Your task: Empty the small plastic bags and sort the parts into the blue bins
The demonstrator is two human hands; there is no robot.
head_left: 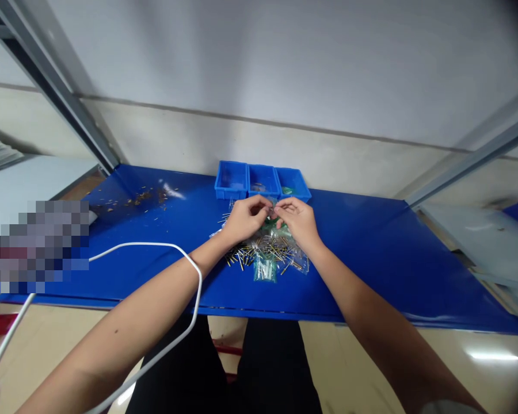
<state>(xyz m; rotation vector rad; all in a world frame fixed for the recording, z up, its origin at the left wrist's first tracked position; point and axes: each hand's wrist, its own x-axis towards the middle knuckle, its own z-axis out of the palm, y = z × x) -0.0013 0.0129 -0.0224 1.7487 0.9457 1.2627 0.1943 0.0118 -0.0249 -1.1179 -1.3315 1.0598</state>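
My left hand [247,219] and my right hand [299,221] meet over the middle of the table, fingertips nearly touching. Both are closed in a pinch; what lies between the fingers is too small to make out. Below them is a loose pile of thin metal pins [246,256], some gold and some silver in colour. Clear plastic bags lie among the pins, and a small greenish bag [265,269] sits at the near edge of the pile. Part of the pile is hidden behind my hands.
Three joined blue bins [262,183] stand behind the pile; small items lie in the middle and right ones. Brown debris [144,197] is scattered on the blue table [371,247] at left. A white cable [198,287] loops over my left arm. A pixelated patch covers the left edge.
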